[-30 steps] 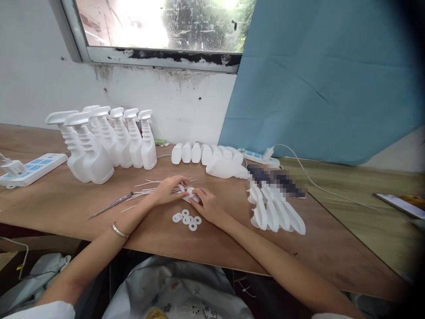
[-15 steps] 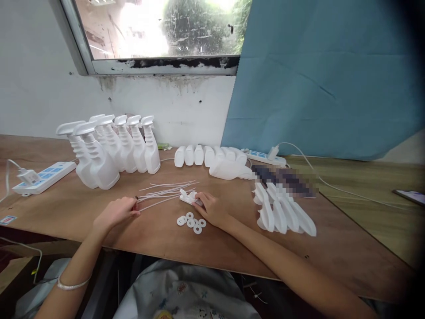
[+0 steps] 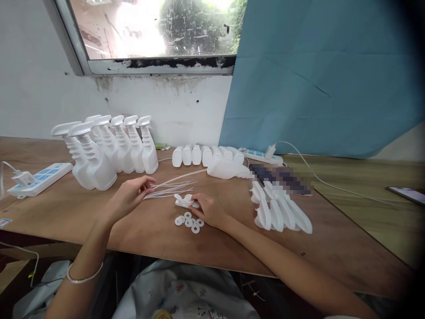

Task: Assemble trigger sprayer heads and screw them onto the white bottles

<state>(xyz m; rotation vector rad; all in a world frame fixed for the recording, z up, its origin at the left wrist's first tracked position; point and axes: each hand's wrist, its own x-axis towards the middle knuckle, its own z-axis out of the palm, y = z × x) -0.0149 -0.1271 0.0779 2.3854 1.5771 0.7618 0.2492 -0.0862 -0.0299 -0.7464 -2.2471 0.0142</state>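
Observation:
My left hand (image 3: 134, 191) is raised a little above the brown tabletop, its fingers pinched on one end of a thin white tube (image 3: 182, 178) that slants up to the right. Below that tube lie several loose white tubes (image 3: 169, 192). My right hand (image 3: 209, 208) rests on the table, closed on a white plastic spray trigger head (image 3: 182, 200); the fingers hide its right end. Just in front of that hand lies a small cluster of flat white ring washers (image 3: 189, 221).
Several white spray bottles (image 3: 150, 153) stand at the back left beside a power strip (image 3: 41, 177). White bottles (image 3: 226, 169) lie along the back. White sprayer shells (image 3: 277, 215) lie on the right. Another power strip (image 3: 262, 156) is behind; a phone (image 3: 408, 195) lies far right.
My left hand has lifted and moved up and right, raising one thin tube from the pile. My right hand still holds the trigger head; the view has shifted slightly.

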